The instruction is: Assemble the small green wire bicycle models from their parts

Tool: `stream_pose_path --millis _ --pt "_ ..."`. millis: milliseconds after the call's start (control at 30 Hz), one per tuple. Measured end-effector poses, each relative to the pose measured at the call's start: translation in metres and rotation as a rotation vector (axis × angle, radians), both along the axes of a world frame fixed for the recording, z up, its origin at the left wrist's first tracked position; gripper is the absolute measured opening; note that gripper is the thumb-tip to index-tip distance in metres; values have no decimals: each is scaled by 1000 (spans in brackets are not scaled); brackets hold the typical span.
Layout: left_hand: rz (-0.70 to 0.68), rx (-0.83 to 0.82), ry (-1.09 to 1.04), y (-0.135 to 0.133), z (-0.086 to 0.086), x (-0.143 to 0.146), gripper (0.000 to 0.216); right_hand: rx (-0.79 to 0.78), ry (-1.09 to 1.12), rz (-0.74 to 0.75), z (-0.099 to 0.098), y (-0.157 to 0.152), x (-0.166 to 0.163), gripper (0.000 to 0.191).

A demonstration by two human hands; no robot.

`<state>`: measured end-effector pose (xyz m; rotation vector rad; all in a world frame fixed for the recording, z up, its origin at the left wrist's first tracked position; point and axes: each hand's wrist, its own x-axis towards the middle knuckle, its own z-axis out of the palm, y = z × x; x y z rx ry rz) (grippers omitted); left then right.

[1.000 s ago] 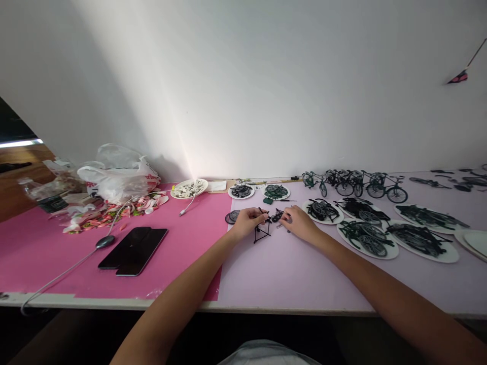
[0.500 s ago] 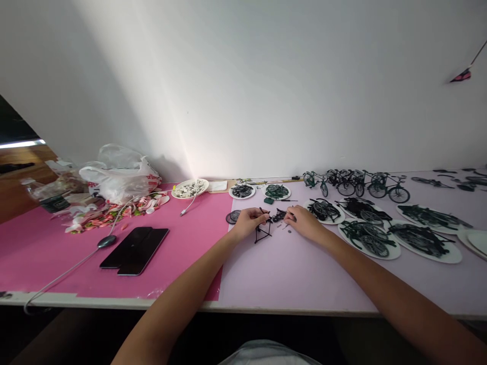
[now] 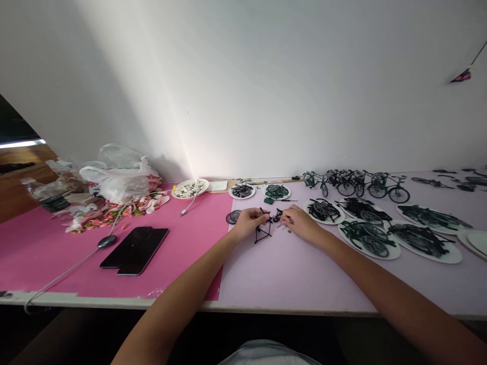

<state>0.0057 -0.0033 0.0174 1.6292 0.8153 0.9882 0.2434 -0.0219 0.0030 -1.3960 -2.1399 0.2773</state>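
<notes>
My left hand (image 3: 248, 221) is closed in a pinch on a small black toy bicycle frame (image 3: 262, 233) that stands on the pale purple mat (image 3: 297, 268). My right hand (image 3: 300, 222) is closed next to it, fingertips pinching a tiny dark part I cannot make out, close to the frame's top. A few small loose dark parts (image 3: 277, 216) lie between and just beyond the two hands. A black wheel (image 3: 232, 217) lies flat just left of my left hand.
White plates of black and green bicycle parts (image 3: 367, 238) spread to the right, with finished toy bicycles (image 3: 357, 183) along the wall. Two small plates (image 3: 276, 191) sit behind the hands. On the pink mat lie a black phone (image 3: 134, 243), a cable, plastic bags (image 3: 117, 175) and scraps.
My right hand has shifted slightly left toward the frame and the left hand. The left hand holds its place.
</notes>
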Motion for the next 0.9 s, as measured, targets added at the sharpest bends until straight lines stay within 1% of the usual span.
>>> stream_pose_path --millis 167,333,500,567,700,900 --pt "3 31 23 -1 0 0 49 27 -76 49 1 -2 -2 17" --pt "-5 64 31 -1 0 1 49 39 -146 61 -2 0 -5 19" --pt "-16 62 37 -1 0 0 48 77 -158 51 -5 3 -3 14" --pt "-16 62 37 -1 0 0 48 90 -159 42 -3 2 -3 15" --pt "-18 59 34 0 -1 0 48 60 -162 29 3 -3 -3 16" --pt "-20 27 10 0 -1 0 49 83 -242 19 6 -4 -7 16"
